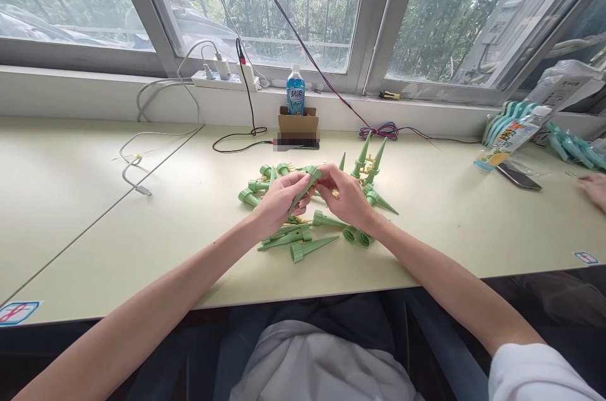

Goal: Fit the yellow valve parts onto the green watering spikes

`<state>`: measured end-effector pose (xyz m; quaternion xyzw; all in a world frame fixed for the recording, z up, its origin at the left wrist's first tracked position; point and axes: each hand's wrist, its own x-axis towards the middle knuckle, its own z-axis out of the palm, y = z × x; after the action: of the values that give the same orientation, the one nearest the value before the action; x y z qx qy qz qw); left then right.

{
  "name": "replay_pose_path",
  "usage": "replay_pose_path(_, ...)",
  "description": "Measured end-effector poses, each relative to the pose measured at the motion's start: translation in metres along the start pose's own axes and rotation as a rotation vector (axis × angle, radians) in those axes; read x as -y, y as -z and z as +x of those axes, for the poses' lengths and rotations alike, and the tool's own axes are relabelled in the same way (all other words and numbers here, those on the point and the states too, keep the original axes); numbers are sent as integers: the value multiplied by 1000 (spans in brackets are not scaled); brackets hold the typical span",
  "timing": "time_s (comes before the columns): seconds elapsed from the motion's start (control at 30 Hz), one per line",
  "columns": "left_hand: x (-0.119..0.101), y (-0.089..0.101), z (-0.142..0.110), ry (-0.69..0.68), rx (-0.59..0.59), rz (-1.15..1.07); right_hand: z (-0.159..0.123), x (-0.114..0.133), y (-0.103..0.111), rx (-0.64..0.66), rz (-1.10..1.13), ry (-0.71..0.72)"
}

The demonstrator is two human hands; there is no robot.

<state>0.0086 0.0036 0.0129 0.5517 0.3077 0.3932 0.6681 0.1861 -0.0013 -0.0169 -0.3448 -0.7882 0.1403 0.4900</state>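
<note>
My left hand (279, 199) is closed around a green plant watering spike (307, 186), which is tilted with its ribbed wide end up to the right. At that wide end, my right hand (349, 194) has its fingers bent and pressed against it. A small yellow part (335, 194) shows by the right fingers; whether they hold it I cannot make out. Around both hands lie several more green spikes, among them one in front (310, 248) pointing right. Two hollow green caps (357, 236) lie below my right wrist. Two spikes (368, 161) stand point up behind the right hand.
A blue bottle (296, 93) stands behind a small cardboard box (298, 122). Cables and a power strip (222, 77) run along the sill. Toward the right are a tilted drink pouch (509, 139), a phone (518, 175) and another person's hand (594, 189).
</note>
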Motion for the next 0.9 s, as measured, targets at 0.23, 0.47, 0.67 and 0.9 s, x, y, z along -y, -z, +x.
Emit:
replay_pose_path(0.23,-1,2,1,31,20,-75,0,1,2,8,-17,-2)
replay_pose_path(0.47,2,6,2,38,74,-104,1,0,2,42,-5,20)
replay_pose_path(0.67,2,6,4,45,93,-149,1,3,3,44,-4,27)
replay_pose_path(0.9,2,6,3,51,83,-147,0,1,3,57,-6,28)
